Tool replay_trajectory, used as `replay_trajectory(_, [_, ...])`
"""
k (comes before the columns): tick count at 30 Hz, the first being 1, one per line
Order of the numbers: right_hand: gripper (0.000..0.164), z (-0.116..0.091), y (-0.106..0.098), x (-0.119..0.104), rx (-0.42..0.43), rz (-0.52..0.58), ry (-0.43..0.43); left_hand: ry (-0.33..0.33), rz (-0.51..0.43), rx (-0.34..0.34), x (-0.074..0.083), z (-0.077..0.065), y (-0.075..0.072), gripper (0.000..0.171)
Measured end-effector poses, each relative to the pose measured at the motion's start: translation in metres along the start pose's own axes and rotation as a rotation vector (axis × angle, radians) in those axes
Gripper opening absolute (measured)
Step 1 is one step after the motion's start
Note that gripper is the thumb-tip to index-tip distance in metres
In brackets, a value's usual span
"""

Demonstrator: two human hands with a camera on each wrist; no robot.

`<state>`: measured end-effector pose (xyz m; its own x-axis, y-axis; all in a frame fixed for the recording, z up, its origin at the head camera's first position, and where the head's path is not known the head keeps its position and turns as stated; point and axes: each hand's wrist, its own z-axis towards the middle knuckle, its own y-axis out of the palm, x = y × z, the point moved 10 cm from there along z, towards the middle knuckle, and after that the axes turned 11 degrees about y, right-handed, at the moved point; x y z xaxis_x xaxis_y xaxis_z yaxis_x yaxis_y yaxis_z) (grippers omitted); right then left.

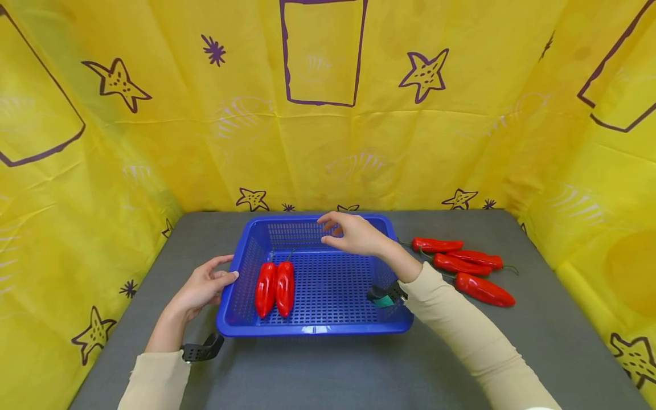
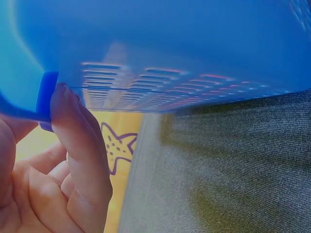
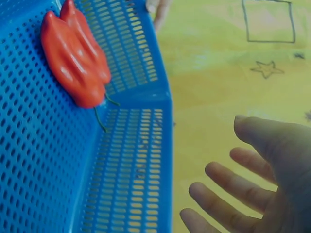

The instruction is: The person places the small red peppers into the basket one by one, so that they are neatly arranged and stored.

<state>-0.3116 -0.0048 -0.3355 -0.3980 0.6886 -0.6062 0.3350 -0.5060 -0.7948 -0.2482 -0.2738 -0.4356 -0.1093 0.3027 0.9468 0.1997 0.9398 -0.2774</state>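
A blue plastic basket (image 1: 333, 329) with slotted walls stands on the table. Two red peppers (image 1: 265, 290) with green stems lie side by side at its left end, and they show again as red peppers (image 3: 73, 58) in the right wrist view. My left hand (image 1: 205, 285) pinches the basket's left rim, thumb on one side and fingers on the other; up close, the left hand (image 2: 80, 145) holds the rim's edge. Over the back right part of the basket hovers my right hand (image 1: 353, 232), its fingers loosely bent and holding nothing. That right hand (image 3: 243, 184) appears with fingers spread.
Several more red peppers (image 1: 484, 289) lie in a loose group on the grey table (image 1: 307, 376), just right of the basket. A yellow cloth (image 1: 328, 154) with starfish drawings hangs behind and along both sides. Each wrist wears a black strap (image 1: 202, 350).
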Motion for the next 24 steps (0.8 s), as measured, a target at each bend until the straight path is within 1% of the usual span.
replay_trajectory(5, [0.041, -0.011, -0.013, 0.011, 0.027, 0.037, 0.006, 0.016, -0.011, -0.004, 0.001, 0.000, 0.001, 0.066])
replay_trajectory(9, [0.041, -0.021, -0.022, 0.021, 0.055, 0.060, 0.024, 0.011, -0.010, -0.003, 0.000, 0.001, 0.001, 0.067])
replay_trajectory(18, [0.043, -0.047, -0.039, 0.043, 0.127, 0.093, 0.032, -0.005, 0.005, 0.002, -0.002, 0.000, 0.000, 0.068])
replay_trajectory(24, [0.042, -0.062, -0.050, 0.061, 0.200, 0.093, 0.042, -0.008, 0.010, 0.003, -0.002, 0.001, 0.000, 0.068])
